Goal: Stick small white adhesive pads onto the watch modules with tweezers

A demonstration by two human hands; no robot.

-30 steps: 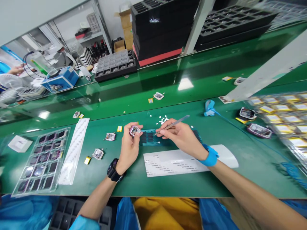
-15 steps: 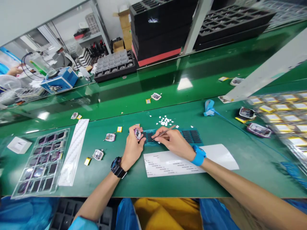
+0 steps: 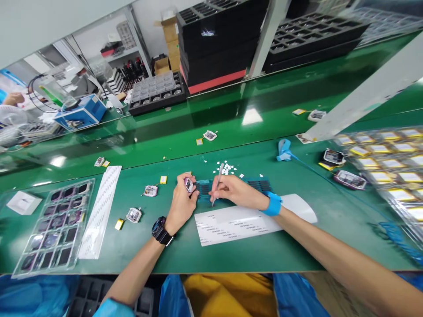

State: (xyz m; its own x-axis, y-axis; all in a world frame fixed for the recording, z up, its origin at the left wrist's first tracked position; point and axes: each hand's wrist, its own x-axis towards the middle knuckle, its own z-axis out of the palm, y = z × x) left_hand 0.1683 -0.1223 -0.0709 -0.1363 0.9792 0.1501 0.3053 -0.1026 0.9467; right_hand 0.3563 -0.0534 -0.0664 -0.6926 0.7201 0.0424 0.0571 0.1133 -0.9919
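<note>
The left hand (image 3: 182,203) gripped a small module (image 3: 188,184) beside the blue sheet (image 3: 205,189), steadying it while the right hand (image 3: 234,193) pinched tweezers (image 3: 217,185) tip-down.

- The tweezers (image 3: 217,185) in the right hand (image 3: 235,192) look like bare, smooth metal.
- The wristband (image 3: 272,204) is matt blue, rubbery-looking.
- The watch (image 3: 161,229) on the left wrist is black plastic.
- The table mat (image 3: 251,253) is smooth green with a dull sheen; the belt (image 3: 214,112) behind is glossy, mirroring lamps.
- The sheet (image 3: 231,222) is matt white paper.
- The tray (image 3: 53,226) is clear, shiny plastic.
</note>
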